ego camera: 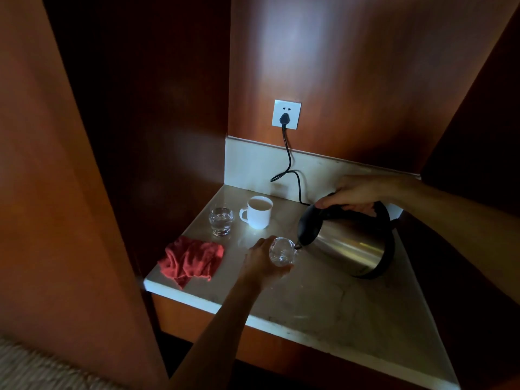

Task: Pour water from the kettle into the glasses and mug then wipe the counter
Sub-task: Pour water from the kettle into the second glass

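Observation:
My right hand [356,194] grips the black handle of a steel kettle [351,249], which is tilted left with its spout at the rim of a clear glass [282,253]. My left hand [263,263] holds that glass from the left, near the middle of the pale stone counter [323,302]. A second clear glass [221,220] with water in it stands further back on the left. Next to it, to the right, is a white mug [259,212] with liquid inside. A crumpled red cloth [191,260] lies near the counter's left front corner.
A black cord [289,167] runs from a plug in the white wall socket [285,114] down to the counter behind the kettle. Dark wooden panels close in the counter at the left, back and right. The counter's front edge runs diagonally toward the lower right.

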The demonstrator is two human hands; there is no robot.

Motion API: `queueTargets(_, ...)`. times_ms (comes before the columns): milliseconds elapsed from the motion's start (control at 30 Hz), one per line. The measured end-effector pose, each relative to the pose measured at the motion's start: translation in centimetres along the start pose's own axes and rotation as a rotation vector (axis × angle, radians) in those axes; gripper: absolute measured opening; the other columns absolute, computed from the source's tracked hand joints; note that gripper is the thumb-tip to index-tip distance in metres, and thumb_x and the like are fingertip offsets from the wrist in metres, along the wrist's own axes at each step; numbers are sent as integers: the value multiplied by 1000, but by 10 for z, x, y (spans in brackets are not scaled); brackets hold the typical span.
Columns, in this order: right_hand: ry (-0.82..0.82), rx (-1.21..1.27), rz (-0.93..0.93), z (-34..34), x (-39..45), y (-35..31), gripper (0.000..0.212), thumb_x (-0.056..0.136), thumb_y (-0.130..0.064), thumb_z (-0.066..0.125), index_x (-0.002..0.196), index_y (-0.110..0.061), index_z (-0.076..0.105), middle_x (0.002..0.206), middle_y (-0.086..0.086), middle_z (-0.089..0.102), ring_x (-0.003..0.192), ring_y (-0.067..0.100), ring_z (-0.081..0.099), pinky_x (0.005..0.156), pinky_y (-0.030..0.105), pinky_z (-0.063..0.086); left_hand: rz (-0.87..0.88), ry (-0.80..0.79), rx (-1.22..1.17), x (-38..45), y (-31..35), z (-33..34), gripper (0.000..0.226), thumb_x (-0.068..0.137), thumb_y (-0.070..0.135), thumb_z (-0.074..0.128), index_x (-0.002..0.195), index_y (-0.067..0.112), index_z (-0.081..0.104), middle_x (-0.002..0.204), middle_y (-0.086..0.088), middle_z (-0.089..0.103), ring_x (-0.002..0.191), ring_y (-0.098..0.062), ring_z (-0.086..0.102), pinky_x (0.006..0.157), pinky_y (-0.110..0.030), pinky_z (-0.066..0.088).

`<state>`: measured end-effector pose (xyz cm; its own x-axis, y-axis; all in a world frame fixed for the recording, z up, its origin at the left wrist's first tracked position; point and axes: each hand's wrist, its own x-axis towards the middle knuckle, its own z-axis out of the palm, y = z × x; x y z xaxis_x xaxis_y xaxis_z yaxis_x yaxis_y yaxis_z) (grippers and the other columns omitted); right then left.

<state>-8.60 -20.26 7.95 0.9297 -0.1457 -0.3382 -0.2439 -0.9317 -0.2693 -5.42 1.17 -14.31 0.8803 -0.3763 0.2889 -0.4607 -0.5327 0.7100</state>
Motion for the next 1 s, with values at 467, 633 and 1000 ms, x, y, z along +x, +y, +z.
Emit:
queueTargets(467,-37,-50,-14,-5,0,-12,61,80,-70,69,57,-16,51,53,5,40,41,20,35,44,24,33,-4,-16,5,3,-4,3,70,59,45,85,123,30,58,112,3,65,97,-17,65,81,-23,47)
queueTargets(633,-29,-95,-5,-4,2,-17,62,74,-76,68,63,-17,54,58,5,44,52,21,40,51,29,36,3,-9,1,3,-4,3,68,58,45,86,119,30,60,108,3,66,94,-18,66,79,-22,48)
queueTargets(1000,-64,-145,-19,-7,5,-30,62,73,-75,69,61,-17,53,55,6,42,45,21,36,48,28,33,-2,-5,4,3,-5,3,69,57,44,85,119,32,59,108,5,65,94,-17,65,79,-21,46)
